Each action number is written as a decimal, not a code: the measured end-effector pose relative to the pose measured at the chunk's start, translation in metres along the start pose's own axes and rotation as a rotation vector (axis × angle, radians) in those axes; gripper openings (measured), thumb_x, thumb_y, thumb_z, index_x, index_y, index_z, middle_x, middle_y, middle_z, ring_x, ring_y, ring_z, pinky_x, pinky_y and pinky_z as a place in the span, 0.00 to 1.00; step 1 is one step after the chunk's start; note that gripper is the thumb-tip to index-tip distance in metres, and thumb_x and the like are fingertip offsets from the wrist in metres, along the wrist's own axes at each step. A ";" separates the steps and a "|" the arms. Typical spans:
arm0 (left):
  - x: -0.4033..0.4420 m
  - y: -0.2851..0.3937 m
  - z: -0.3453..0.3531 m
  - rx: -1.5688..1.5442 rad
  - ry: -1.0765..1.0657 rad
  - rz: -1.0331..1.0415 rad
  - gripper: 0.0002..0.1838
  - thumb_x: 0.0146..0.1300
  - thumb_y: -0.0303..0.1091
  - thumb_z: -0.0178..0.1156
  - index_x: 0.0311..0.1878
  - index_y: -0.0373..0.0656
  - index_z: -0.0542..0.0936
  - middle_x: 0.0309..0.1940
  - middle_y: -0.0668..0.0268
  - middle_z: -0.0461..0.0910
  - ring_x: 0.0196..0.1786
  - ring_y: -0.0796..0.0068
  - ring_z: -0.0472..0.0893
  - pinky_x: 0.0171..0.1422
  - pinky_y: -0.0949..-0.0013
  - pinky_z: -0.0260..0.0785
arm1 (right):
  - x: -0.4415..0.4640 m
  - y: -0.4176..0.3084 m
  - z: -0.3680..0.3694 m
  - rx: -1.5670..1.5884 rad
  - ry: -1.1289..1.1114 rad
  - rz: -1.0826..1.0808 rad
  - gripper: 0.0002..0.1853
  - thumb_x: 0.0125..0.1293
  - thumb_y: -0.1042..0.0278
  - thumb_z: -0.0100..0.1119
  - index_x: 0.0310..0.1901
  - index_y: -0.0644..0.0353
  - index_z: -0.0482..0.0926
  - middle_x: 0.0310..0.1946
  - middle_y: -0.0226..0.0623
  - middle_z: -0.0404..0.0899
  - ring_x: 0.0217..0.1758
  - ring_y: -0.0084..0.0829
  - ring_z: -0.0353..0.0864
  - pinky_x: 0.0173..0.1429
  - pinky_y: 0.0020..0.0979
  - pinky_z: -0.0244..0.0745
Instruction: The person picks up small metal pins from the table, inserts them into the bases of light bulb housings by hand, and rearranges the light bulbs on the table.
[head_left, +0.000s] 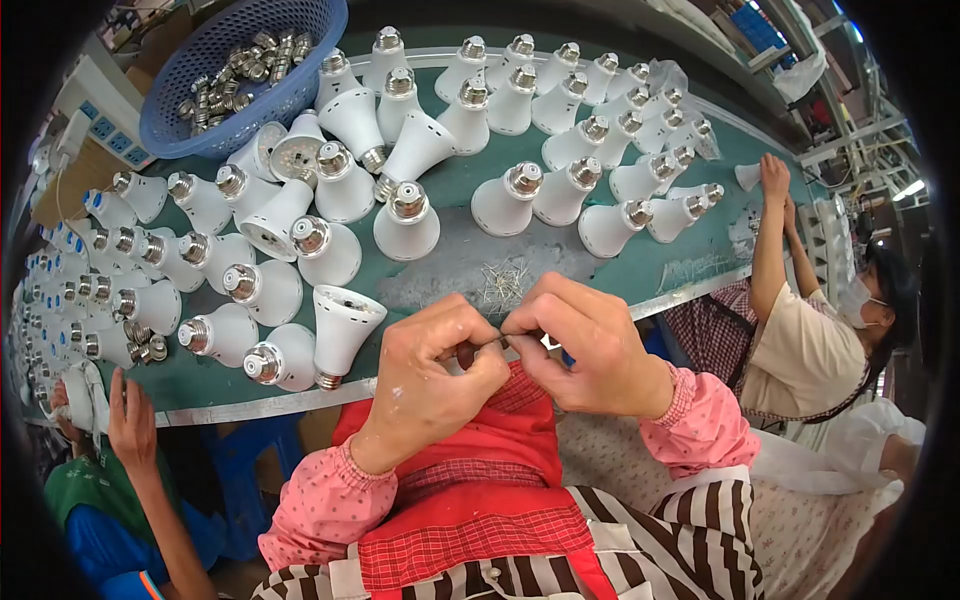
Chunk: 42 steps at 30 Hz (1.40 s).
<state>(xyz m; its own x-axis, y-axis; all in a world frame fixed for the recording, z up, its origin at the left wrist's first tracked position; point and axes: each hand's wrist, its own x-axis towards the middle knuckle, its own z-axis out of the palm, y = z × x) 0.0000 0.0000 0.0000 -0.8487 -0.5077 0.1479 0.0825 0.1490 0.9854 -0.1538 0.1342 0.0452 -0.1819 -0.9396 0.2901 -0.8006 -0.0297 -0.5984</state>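
My left hand (430, 375) and my right hand (592, 345) meet at the fingertips above the table's near edge. Both are closed in a pinch, and whatever small thing sits between them is too hidden to name. Just beyond the fingers lies a pile of thin metal pins (503, 286) on a grey, worn patch. A white bulb housing (345, 335) with its wide end open leans to the left of my left hand. Farther off, upright housings with silver screw caps stand nearby, among them one bulb (407, 222) and another bulb (507, 200).
Many more bulbs cover the green table (450, 190). A blue basket (165, 125) of metal screw caps stands at the back left; loose caps (147, 345) lie at left. A co-worker's hand (132, 420) is at left, another person's hand (774, 178) at right.
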 end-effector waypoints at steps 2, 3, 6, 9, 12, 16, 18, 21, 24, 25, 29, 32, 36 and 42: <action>-0.003 0.002 -0.004 -0.147 -0.023 -0.130 0.05 0.55 0.19 0.65 0.30 0.37 0.79 0.27 0.72 0.74 0.27 0.87 0.68 0.30 0.75 0.59 | 0.003 -0.004 0.001 0.207 -0.019 0.100 0.06 0.62 0.81 0.67 0.39 0.63 0.81 0.35 0.35 0.83 0.31 0.29 0.84 0.35 0.33 0.79; 0.003 -0.010 0.009 -0.200 -0.026 -0.122 0.05 0.55 0.19 0.65 0.30 0.37 0.79 0.28 0.73 0.74 0.28 0.88 0.68 0.30 0.75 0.59 | 0.001 0.007 -0.006 0.248 -0.057 0.139 0.06 0.61 0.81 0.67 0.39 0.63 0.81 0.34 0.35 0.82 0.30 0.28 0.83 0.34 0.32 0.78; 0.002 -0.012 0.001 -0.196 -0.055 -0.130 0.04 0.57 0.17 0.64 0.31 0.36 0.79 0.30 0.72 0.74 0.30 0.88 0.68 0.31 0.76 0.60 | 0.005 0.017 0.001 0.457 -0.066 0.204 0.06 0.60 0.82 0.67 0.38 0.64 0.81 0.32 0.35 0.79 0.29 0.27 0.82 0.33 0.30 0.76; 0.005 -0.006 -0.003 -0.144 -0.078 -0.117 0.05 0.60 0.14 0.62 0.34 0.34 0.80 0.33 0.70 0.76 0.33 0.87 0.71 0.35 0.78 0.64 | 0.004 0.019 0.003 0.473 -0.043 0.223 0.06 0.60 0.83 0.67 0.38 0.64 0.81 0.33 0.36 0.80 0.30 0.27 0.81 0.33 0.29 0.75; 0.009 -0.001 0.000 -0.006 -0.008 -0.026 0.05 0.59 0.16 0.64 0.36 0.35 0.81 0.31 0.69 0.77 0.31 0.83 0.72 0.34 0.75 0.65 | 0.006 0.015 0.003 0.255 0.020 0.114 0.08 0.60 0.83 0.67 0.39 0.64 0.79 0.32 0.37 0.77 0.28 0.32 0.81 0.34 0.33 0.76; 0.011 0.004 0.006 0.129 0.074 0.105 0.07 0.57 0.18 0.67 0.39 0.36 0.83 0.29 0.66 0.76 0.28 0.76 0.73 0.33 0.70 0.66 | 0.007 0.014 0.006 0.072 0.077 0.009 0.11 0.56 0.84 0.68 0.39 0.63 0.77 0.32 0.40 0.75 0.29 0.41 0.80 0.33 0.38 0.75; 0.009 -0.003 0.011 0.143 0.116 0.159 0.07 0.57 0.18 0.67 0.38 0.37 0.83 0.29 0.64 0.77 0.27 0.73 0.74 0.32 0.68 0.66 | 0.006 0.013 0.009 0.017 0.092 -0.016 0.12 0.55 0.84 0.68 0.39 0.62 0.77 0.32 0.40 0.74 0.30 0.44 0.79 0.33 0.40 0.75; 0.007 -0.004 0.008 0.167 0.097 0.164 0.06 0.57 0.17 0.66 0.35 0.37 0.82 0.27 0.66 0.75 0.26 0.76 0.71 0.31 0.70 0.65 | 0.009 0.006 0.006 -0.113 0.059 -0.068 0.13 0.53 0.84 0.68 0.39 0.61 0.77 0.31 0.40 0.73 0.29 0.45 0.78 0.32 0.40 0.75; 0.005 -0.001 -0.001 0.048 0.014 0.034 0.04 0.56 0.18 0.66 0.32 0.37 0.81 0.28 0.65 0.77 0.25 0.77 0.75 0.29 0.72 0.66 | 0.011 0.005 0.005 -0.022 0.038 -0.091 0.10 0.56 0.83 0.67 0.38 0.62 0.78 0.31 0.38 0.75 0.29 0.40 0.80 0.32 0.37 0.75; 0.003 -0.002 -0.001 -0.007 0.008 -0.018 0.04 0.56 0.18 0.65 0.32 0.37 0.80 0.28 0.66 0.77 0.26 0.79 0.75 0.29 0.73 0.65 | 0.011 0.005 0.004 0.092 0.006 -0.012 0.09 0.57 0.83 0.67 0.38 0.62 0.79 0.30 0.37 0.76 0.29 0.37 0.80 0.32 0.36 0.76; -0.001 -0.004 -0.002 -0.138 0.018 -0.122 0.04 0.57 0.18 0.65 0.31 0.37 0.80 0.28 0.69 0.77 0.27 0.85 0.73 0.30 0.74 0.64 | 0.009 0.012 0.002 0.444 -0.050 0.236 0.05 0.60 0.81 0.66 0.37 0.64 0.81 0.31 0.35 0.81 0.30 0.26 0.81 0.35 0.29 0.76; -0.003 -0.010 -0.001 -0.123 0.058 -0.083 0.04 0.59 0.17 0.64 0.32 0.36 0.81 0.30 0.72 0.76 0.29 0.89 0.70 0.30 0.78 0.60 | 0.000 0.013 -0.003 0.486 -0.123 0.323 0.07 0.58 0.84 0.66 0.38 0.64 0.82 0.33 0.37 0.82 0.32 0.27 0.81 0.37 0.27 0.75; -0.005 -0.007 -0.004 0.017 0.059 -0.047 0.04 0.60 0.16 0.64 0.33 0.35 0.82 0.31 0.73 0.75 0.28 0.91 0.67 0.30 0.79 0.57 | -0.012 0.006 -0.003 0.256 -0.189 0.244 0.08 0.59 0.84 0.68 0.40 0.65 0.83 0.36 0.39 0.81 0.32 0.28 0.80 0.36 0.29 0.74; -0.006 -0.005 0.006 0.014 0.050 -0.018 0.04 0.59 0.17 0.65 0.32 0.36 0.81 0.29 0.73 0.74 0.27 0.91 0.66 0.28 0.77 0.55 | -0.009 0.008 0.013 0.244 0.056 0.123 0.08 0.61 0.83 0.69 0.40 0.64 0.81 0.34 0.37 0.79 0.30 0.31 0.82 0.32 0.32 0.74</action>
<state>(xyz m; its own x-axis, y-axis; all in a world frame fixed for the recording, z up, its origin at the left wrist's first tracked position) 0.0014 0.0069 -0.0067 -0.8227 -0.5524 0.1343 0.0595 0.1512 0.9867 -0.1515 0.1383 0.0282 -0.3056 -0.9212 0.2407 -0.6106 -0.0043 -0.7919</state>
